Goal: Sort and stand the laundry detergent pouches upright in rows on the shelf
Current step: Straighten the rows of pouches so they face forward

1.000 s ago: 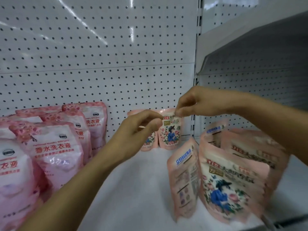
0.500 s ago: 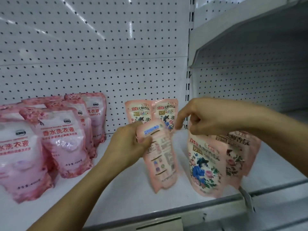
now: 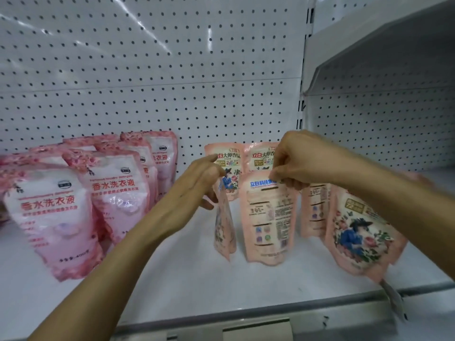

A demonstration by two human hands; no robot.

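On the white shelf (image 3: 172, 286), my left hand (image 3: 197, 190) pinches the top of a peach floral pouch (image 3: 223, 230) turned edge-on. My right hand (image 3: 300, 161) grips the top of a second peach pouch (image 3: 268, 222) that stands with its printed back facing me. Two more peach pouches (image 3: 256, 157) stand against the pegboard behind them. Another back-facing pouch (image 3: 312, 212) and a tilted floral-front pouch (image 3: 357, 232) sit under my right forearm.
Several pink-and-white detergent pouches (image 3: 56, 217) stand in rows at the left. White pegboard (image 3: 147, 70) forms the back wall. A metal upright (image 3: 304, 94) divides this bay from the one to the right. The shelf's front rail (image 3: 246, 323) runs along the bottom.
My left hand let go of the back-facing pouch and took an edge-on pouch. My right hand moved left onto the back-facing pouch's top. The view dropped and pulled back.
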